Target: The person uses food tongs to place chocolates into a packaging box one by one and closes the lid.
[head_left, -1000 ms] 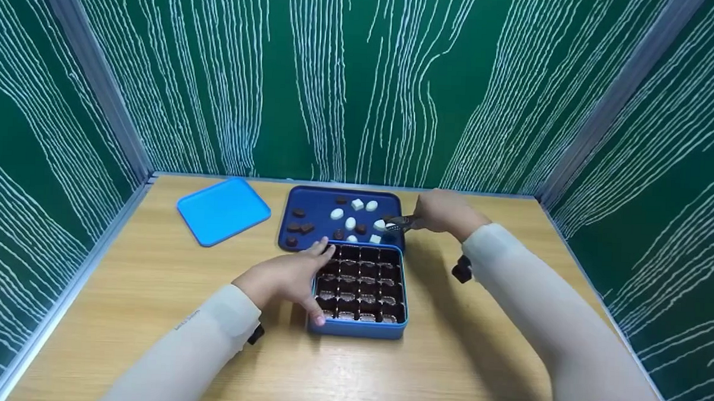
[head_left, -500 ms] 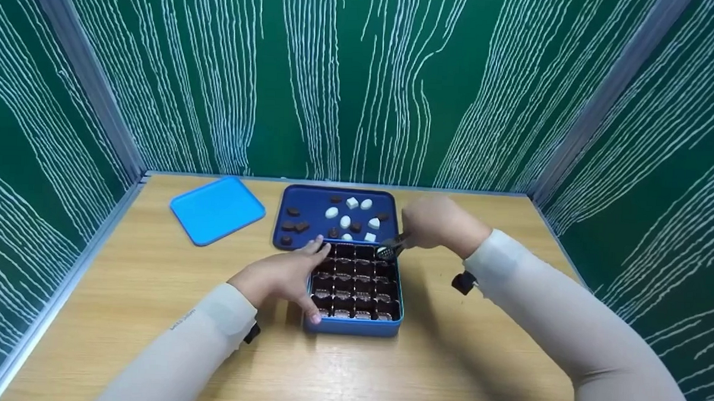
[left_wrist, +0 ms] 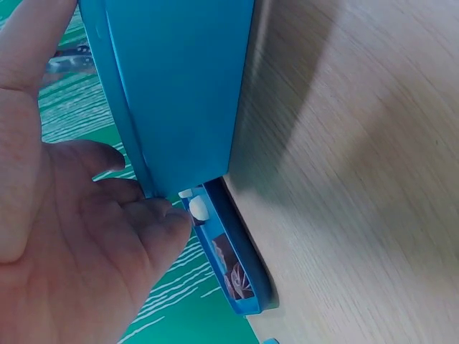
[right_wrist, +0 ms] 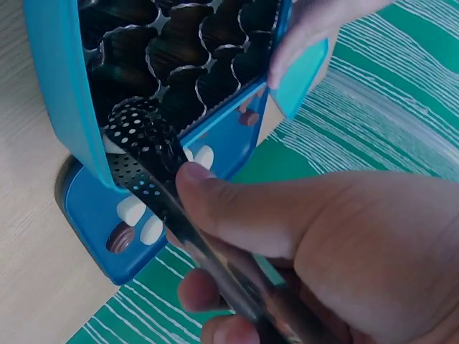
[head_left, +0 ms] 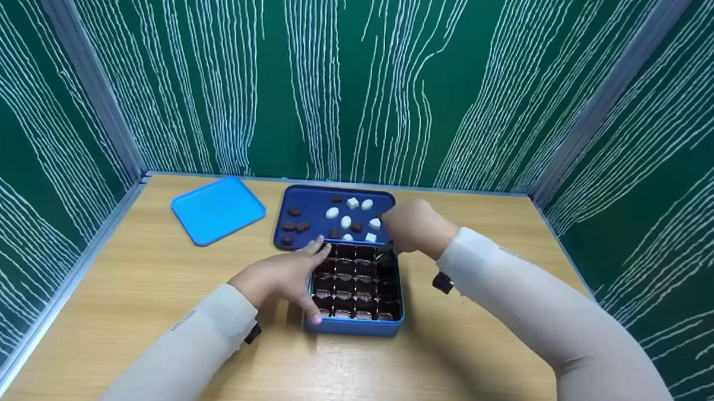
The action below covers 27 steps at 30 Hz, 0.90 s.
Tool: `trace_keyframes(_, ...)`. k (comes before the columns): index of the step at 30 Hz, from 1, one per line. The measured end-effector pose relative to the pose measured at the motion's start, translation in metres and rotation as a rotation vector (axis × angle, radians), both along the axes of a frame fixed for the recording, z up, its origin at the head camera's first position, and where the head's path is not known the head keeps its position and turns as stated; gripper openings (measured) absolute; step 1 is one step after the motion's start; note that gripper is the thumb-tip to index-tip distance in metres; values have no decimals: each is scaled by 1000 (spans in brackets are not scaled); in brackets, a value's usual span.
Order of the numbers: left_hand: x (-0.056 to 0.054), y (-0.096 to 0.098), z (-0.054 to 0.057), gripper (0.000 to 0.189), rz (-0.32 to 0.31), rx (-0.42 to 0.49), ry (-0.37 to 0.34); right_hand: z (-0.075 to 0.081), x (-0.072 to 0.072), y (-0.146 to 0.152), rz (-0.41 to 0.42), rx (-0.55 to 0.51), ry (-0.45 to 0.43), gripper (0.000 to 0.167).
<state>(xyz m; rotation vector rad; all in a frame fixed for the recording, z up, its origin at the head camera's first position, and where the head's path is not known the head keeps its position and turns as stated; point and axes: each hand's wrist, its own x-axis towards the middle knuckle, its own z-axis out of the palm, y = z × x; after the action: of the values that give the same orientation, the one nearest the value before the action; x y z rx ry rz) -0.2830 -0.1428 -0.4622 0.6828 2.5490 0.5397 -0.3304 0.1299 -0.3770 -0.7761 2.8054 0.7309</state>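
Observation:
My left hand (head_left: pixel 283 281) rests spread on the left side of a blue tin box (head_left: pixel 355 327), fingers at the back-left corner and thumb at the front-left. Inside the box is a dark brown insert (head_left: pixel 354 280) divided into several compartments. My right hand (head_left: pixel 416 226) holds metal tongs (right_wrist: pixel 197 233) with perforated ends, thumb pressed along one arm. Those ends reach down into the back-right compartment. In the right wrist view, a white piece (right_wrist: pixel 113 145) shows beside the tongs' ends at the compartment, mostly hidden.
Behind the box lies a dark blue tray (head_left: pixel 315 200) with several white chocolates (head_left: pixel 332 213) and brown chocolates (head_left: pixel 294 212). A bright blue lid (head_left: pixel 218 211) lies at the back left of the wooden table (head_left: pixel 153 264). Green walls with white lines surround the table.
The right hand has brought the tongs from the tray's right side, with a white piece, over and down into the box's back-right compartment. The left hand stays on the box.

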Motion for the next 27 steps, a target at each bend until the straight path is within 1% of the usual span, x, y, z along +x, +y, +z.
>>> trace_keyframes(1, 0, 0, 0, 162, -2, 1, 0, -2, 0, -3, 10, 15, 4, 34)
trace_keyframes(3, 0, 0, 1, 162, -5, 3, 0, -5, 0, -7, 34, 57, 12, 45)
trace_keyframes(5, 0, 0, 1, 162, -6, 2, -1, -7, 1, -9, 50, 89, 18, 49)
trace_keyframes(7, 0, 0, 1, 161, -8, 2, -1, -8, 2, -11, 46, 108, 12, 48)
trace_keyframes(10, 0, 0, 1, 161, -8, 1, 1, -4, 4, -10, 18, 100, -1, 43)
trace_keyframes(15, 1, -1, 2, 162, 0, 0, -2, 14, 3, -3, -20, 6, -29, 33)
trace_keyframes(18, 1, -1, 1, 162, 2, 2, -8, 26, -1, 5, -57, -59, -64, 39)
trace_keyframes(21, 1, 0, 1, 162, 1, 3, -8, 33, -10, 15, -101, -149, -89, 38)
trace_keyframes(23, 1, 0, 0, 162, 3, 2, -7, 31, -17, 22, -126, -217, -80, 38)
trace_keyframes(27, 1, 0, 0, 160, -7, 8, 3, 15, -33, 33, -138, -317, -33, 37)
